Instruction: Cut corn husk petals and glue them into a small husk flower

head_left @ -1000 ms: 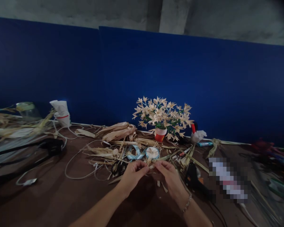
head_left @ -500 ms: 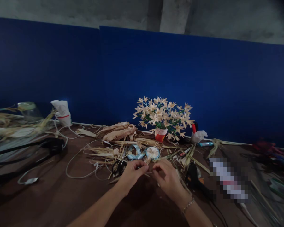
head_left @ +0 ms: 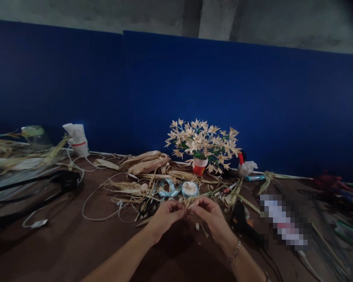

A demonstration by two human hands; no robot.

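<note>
My left hand (head_left: 168, 216) and my right hand (head_left: 209, 214) meet fingertip to fingertip above the brown table. Both are closed in a pinch on a small pale piece of dried husk (head_left: 189, 202), partly hidden by the fingers. Just beyond them lie a light blue ribbon (head_left: 168, 189) and a blue-edged roll with a pale centre (head_left: 190, 188). Black-handled scissors (head_left: 148, 207) rest beside my left hand. To the right of my right hand is a black glue gun (head_left: 240, 219). Small husk scraps (head_left: 205, 230) lie below the right fingers.
Behind stands a red and white cup (head_left: 199, 166) of pale husk flowers (head_left: 201, 141). Dried husks (head_left: 148, 162) spread across the back. White cables (head_left: 95, 217) loop at left, near a wrapped white bundle (head_left: 78, 139). A blue panel (head_left: 135, 90) closes off the rear.
My right hand has moved left and its fingertips have closed with the left ones on the husk piece. Small scraps now show on the table beneath my right hand.
</note>
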